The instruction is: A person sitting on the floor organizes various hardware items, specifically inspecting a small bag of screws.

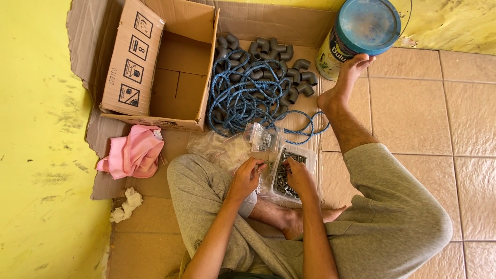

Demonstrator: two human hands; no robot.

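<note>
Posture: person sat on the floor, work kept between the knees.
Left hand [247, 177]: grip pinched on a small metal piece, too small to identify.
Right hand [298, 174]: fingers curled into the clear tray of screws [289, 175]; whether they held one, I cannot tell.
Behind: blue rope [243, 95] coiled over grey pipe elbows [297, 77], close to hand.

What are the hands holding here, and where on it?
The left hand pinches a small metal piece at its fingertips; too small to tell which part. The right hand rests in the clear plastic tray of metal screws; its grip is hidden.
</note>
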